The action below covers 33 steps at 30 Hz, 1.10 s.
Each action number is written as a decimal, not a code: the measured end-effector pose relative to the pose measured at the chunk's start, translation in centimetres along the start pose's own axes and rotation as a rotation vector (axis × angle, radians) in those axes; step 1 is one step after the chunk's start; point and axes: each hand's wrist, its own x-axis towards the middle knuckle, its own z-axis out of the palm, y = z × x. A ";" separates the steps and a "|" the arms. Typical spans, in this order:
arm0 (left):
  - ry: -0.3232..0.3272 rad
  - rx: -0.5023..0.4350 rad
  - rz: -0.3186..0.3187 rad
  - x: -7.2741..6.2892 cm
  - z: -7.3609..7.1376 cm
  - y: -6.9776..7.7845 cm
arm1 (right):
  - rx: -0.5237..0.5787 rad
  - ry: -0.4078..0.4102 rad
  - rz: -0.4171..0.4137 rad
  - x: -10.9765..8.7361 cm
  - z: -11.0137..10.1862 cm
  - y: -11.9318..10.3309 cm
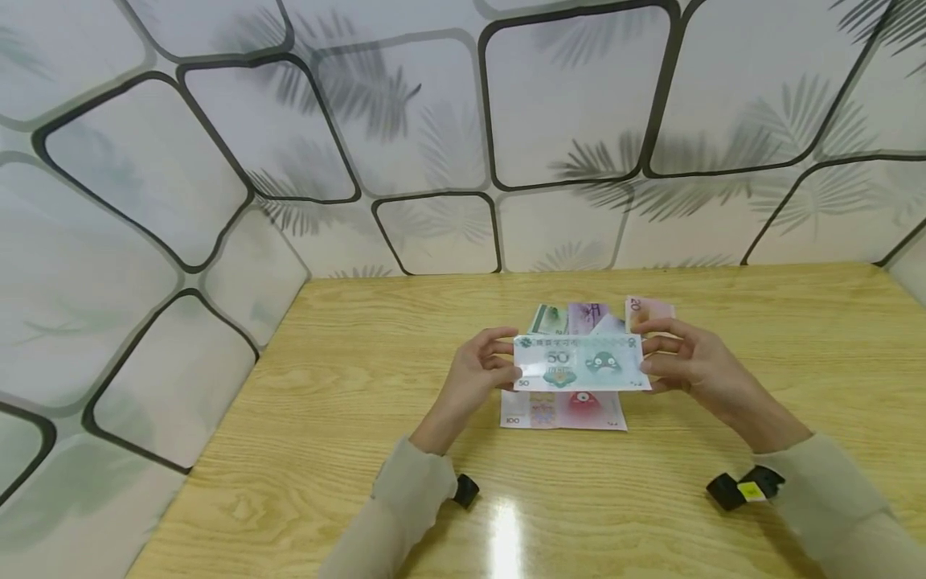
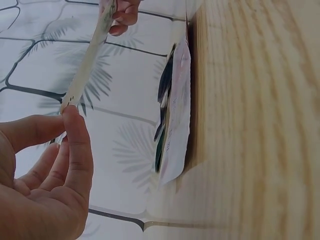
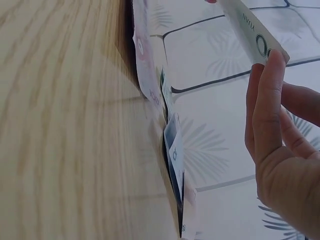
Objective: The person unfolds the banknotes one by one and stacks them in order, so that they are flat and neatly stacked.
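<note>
A green 50 play banknote [image 1: 579, 363] is stretched level between both hands, its printed side showing in the head view. My left hand [image 1: 483, 366] pinches its left end between thumb and fingers; my right hand [image 1: 683, 358] pinches the right end. Both wrist views show the banknote [image 2: 89, 65] raised above the table. Beneath and behind it lies a loose pile of other notes: a pink 100 note [image 1: 563, 412] in front, a green note [image 1: 550, 319] and a purple note [image 1: 587, 317] at the back, and a 20 note [image 1: 649, 310] at the right, partly hidden.
The wood-grain table [image 1: 347, 386] runs back to a wall [image 1: 434, 161] patterned with dark outlines and grey leaves. Another wall [image 1: 108, 241] borders the table's left side. A black wrist camera [image 1: 466, 490] sits at the left cuff, another black device [image 1: 745, 487] at the right.
</note>
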 end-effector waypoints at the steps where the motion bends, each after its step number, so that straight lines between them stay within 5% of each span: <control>1: 0.002 0.004 -0.001 0.0 -0.1 0.0 | -0.004 -0.001 0.001 0.0 0.1 0.0; 19: -0.003 -0.013 -0.067 -0.1 -0.8 -0.5 | -0.083 0.044 0.103 0.3 0.5 0.4; 33: -0.036 -0.006 -0.122 -0.1 -1.1 -1.1 | -0.113 -0.024 0.142 0.3 0.3 1.0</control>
